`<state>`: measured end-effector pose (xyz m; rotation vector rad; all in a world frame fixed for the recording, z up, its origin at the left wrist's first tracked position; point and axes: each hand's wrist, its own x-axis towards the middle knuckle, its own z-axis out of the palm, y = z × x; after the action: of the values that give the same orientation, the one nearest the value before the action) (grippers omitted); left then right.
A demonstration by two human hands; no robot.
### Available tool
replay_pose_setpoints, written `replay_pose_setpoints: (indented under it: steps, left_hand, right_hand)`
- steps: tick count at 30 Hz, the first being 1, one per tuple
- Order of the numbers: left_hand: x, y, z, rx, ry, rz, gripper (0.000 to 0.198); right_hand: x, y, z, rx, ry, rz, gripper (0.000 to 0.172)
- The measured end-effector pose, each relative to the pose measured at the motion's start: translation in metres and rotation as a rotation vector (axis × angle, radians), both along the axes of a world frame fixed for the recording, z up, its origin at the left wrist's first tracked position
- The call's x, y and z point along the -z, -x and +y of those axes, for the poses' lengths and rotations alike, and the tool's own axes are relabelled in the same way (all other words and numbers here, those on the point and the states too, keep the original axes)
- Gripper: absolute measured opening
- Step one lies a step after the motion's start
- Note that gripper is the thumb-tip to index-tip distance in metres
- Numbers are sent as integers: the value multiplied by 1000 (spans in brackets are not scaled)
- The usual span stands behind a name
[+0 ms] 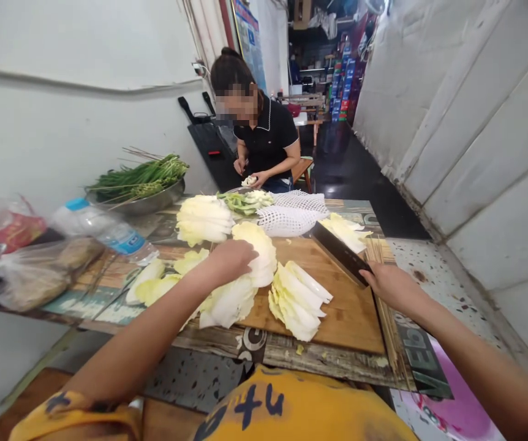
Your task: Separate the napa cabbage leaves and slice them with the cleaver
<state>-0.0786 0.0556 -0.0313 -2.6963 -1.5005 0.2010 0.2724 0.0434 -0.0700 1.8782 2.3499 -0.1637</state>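
My left hand (230, 260) rests curled over a stack of napa cabbage leaves (257, 257) on the wooden cutting board (337, 306). My right hand (390, 285) grips the handle of a cleaver (337, 251), whose dark blade lies flat on the board pointing away from me. A cut cabbage wedge (298, 300) lies between my hands. More cut leaves (230, 303) hang over the board's left edge, and further leaves (346, 231) lie beyond the blade.
A person in a black shirt (268, 138) sits across the table handling food. Nearby are a cabbage half (204, 219), white foam nets (291, 214), a metal bowl of green chives (139, 180), a water bottle (108, 229), plastic bags (29, 269) and bamboo skewers (383, 306).
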Motion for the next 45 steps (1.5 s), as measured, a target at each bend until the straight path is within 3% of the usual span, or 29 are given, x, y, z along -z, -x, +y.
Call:
replay_pose_setpoints:
  steps: [3,6,9,12,14,17,20,23,30,45]
  left_hand:
    - [8,6,11,-12,50,-2,12]
    - [5,9,14,-12,26,-17,21]
    - [-9,0,14,-34,-168,-82,25]
    - [-16,-37,13,-4,-397,-168,24]
    - [-7,-74,11,89,-360,-162,21]
    - [22,-126,5,298,-174,-88,18]
    - [51,-151,-3,371,-75,-62,15]
    - [62,-150,-11,376,-46,-66,14]
    - [60,-146,-19,229,-28,-88,16]
    - [71,-148,-14,218,2,-86,19]
  right_hand:
    - [0,1,0,-4,-6,7,31]
    - [1,1,-2,-11,-14,28,30]
    - [2,-2,-3,-1,-20,57,30]
    - [1,-5,-2,34,-38,77,31]
    - [-1,-6,-4,71,-61,75,33]
    - [-8,-7,-11,130,-102,50,36]
    - [-16,-5,-21,130,-110,43,34]
    - [-23,-1,-28,37,-64,62,31]
    - [-29,18,-13,-111,1,8,34]
    - [-35,38,16,-198,106,-83,34]
